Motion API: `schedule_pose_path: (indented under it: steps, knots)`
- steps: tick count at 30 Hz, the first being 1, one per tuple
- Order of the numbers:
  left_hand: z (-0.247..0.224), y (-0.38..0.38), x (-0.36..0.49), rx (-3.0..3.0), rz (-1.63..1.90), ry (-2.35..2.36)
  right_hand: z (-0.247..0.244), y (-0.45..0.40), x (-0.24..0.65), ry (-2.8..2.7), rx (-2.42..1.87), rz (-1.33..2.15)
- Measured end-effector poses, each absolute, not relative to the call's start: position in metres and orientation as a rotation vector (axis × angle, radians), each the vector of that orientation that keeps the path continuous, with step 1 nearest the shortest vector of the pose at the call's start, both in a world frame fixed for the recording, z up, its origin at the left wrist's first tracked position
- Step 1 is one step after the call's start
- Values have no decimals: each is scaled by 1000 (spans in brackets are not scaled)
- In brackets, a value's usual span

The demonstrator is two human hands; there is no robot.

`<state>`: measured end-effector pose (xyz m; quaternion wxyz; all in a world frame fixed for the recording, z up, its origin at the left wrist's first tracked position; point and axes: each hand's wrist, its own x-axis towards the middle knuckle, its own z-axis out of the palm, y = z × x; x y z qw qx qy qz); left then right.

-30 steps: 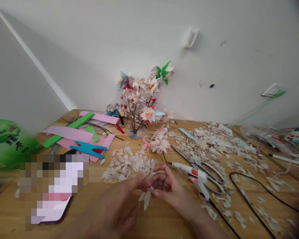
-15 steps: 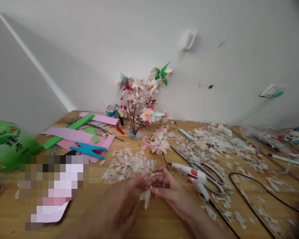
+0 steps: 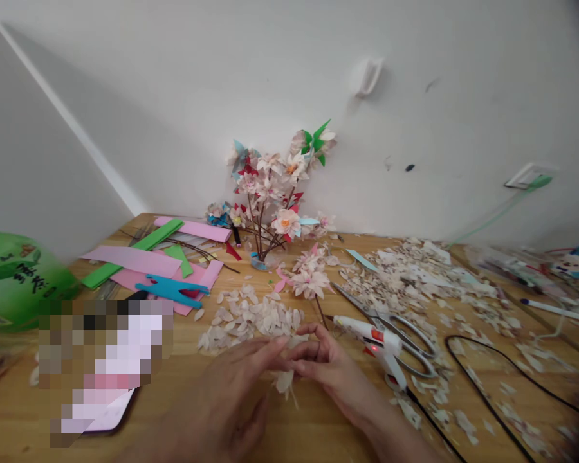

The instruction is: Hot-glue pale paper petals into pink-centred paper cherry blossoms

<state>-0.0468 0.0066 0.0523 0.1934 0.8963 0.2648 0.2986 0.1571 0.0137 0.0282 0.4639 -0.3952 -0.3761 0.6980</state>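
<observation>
My left hand (image 3: 236,379) and my right hand (image 3: 332,366) meet at the fingertips, low in the middle of the view. Both are closed in a pinch around a small cluster of pale petals (image 3: 284,382), which hangs below the fingers and is partly hidden by them. Just beyond my hands lies a loose heap of whitish petals (image 3: 251,315). A white glue gun (image 3: 374,334), its red light lit, rests to the right of my right hand. Beside it are scissors (image 3: 400,334) with grey handles. A pale pink petal flower on a stem (image 3: 311,276) lies behind.
A bunch of handmade flowers (image 3: 270,193) stands against the wall. Pink and green paper strips (image 3: 135,259) and a folded blue strip (image 3: 174,289) are at left, near a green package (image 3: 24,280). Petal scraps (image 3: 415,276) cover the right side, with a black cable (image 3: 492,360).
The petal cluster has turned slightly and shifted between my fingers. My left fingertips have moved a little closer over it. The surrounding things stay in place.
</observation>
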Motion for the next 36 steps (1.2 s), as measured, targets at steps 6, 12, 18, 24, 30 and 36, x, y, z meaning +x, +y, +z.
schedule_pose_path:
  steps: [6, 12, 18, 24, 30, 36]
  knots:
    - [60, 8, -41, 2511, 733, 675, 26, 12, 156, -915, -973, 1730]
    - [61, 8, -39, 2425, 745, 696, 29, 12, 156, -841, -987, 1777]
    - [53, 5, -40, 2233, 708, 773, 25, 12, 155, -715, -935, 1876]
    - [47, 5, -39, 2103, 685, 859, 21, 14, 152, -618, -898, 1923]
    - [47, 3, -37, 2059, 686, 883, 22, 14, 151, -547, -921, 1905]
    - [45, 2, -36, 1977, 724, 834, 23, 14, 150, -514, -948, 1886]
